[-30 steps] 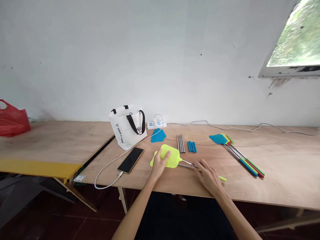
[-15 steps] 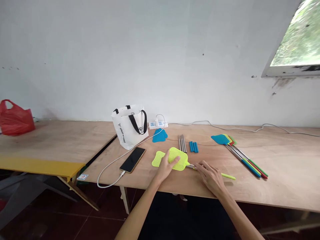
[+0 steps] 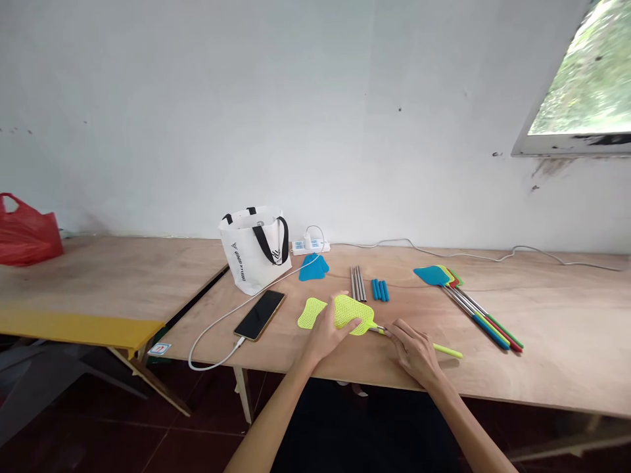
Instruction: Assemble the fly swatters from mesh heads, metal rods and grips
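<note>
A yellow-green fly swatter point(image 3: 355, 314) lies on the plywood table point(image 3: 542, 355), its mesh head to the left and its green handle tip pointing right. My left hand point(image 3: 329, 331) grips the near edge of the mesh head. My right hand point(image 3: 413, 347) pinches the swatter's thin metal shaft just right of the head. A second loose yellow-green mesh head point(image 3: 310, 313) lies flat on the table just left of my left hand.
Behind are a blue mesh head point(image 3: 312, 267), metal rods point(image 3: 357, 282), blue grips point(image 3: 379, 289) and several finished swatters point(image 3: 468, 301). A phone point(image 3: 259, 315) on a white cable, a white tote bag point(image 3: 255, 247) and a power strip point(image 3: 309, 246) sit left. A red bag point(image 3: 27, 230) is far left.
The swatter has slid right and settled flatter on the table, uncovering the loose mesh head to its left. Both hands moved right with it and kept their hold.
</note>
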{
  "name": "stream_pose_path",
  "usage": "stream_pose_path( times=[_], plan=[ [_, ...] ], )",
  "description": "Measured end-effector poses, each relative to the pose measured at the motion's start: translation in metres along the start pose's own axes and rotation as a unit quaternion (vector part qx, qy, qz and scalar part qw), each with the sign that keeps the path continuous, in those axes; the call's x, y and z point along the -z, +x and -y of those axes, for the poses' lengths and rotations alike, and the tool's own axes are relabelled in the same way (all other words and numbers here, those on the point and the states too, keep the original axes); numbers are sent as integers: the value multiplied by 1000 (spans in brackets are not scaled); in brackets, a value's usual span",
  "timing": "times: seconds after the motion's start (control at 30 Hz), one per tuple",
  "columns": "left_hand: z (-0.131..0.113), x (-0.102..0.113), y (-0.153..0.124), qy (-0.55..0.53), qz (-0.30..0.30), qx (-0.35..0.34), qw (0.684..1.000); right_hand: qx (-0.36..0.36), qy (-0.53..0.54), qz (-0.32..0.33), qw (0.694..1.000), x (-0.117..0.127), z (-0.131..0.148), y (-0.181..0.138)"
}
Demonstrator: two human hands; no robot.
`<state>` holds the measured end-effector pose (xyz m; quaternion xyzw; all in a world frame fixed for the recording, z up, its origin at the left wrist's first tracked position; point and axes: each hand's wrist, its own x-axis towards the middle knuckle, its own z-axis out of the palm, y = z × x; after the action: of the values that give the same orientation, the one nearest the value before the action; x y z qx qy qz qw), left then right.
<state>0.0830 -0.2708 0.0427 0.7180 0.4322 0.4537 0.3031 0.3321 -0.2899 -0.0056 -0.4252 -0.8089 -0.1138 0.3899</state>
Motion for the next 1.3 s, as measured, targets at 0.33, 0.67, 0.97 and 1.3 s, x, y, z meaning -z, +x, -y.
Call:
stream_pose_path(
  times=[0.33, 0.67, 0.97, 1.3],
  plan=[
    [3, -5, 4, -119, 22, 114, 986, 55, -93, -46, 993, 1, 9, 1],
    [4, 10, 3, 61, 38, -202, 977, -9, 28, -3, 1000, 0, 1, 1],
    [-10, 6, 3, -180, 142, 119, 966, 37, -60, -55, 996, 1, 7, -1],
    [-6, 8, 7, -217, 144, 76, 962, 47, -47, -51, 996, 1, 8, -1]
  ],
)
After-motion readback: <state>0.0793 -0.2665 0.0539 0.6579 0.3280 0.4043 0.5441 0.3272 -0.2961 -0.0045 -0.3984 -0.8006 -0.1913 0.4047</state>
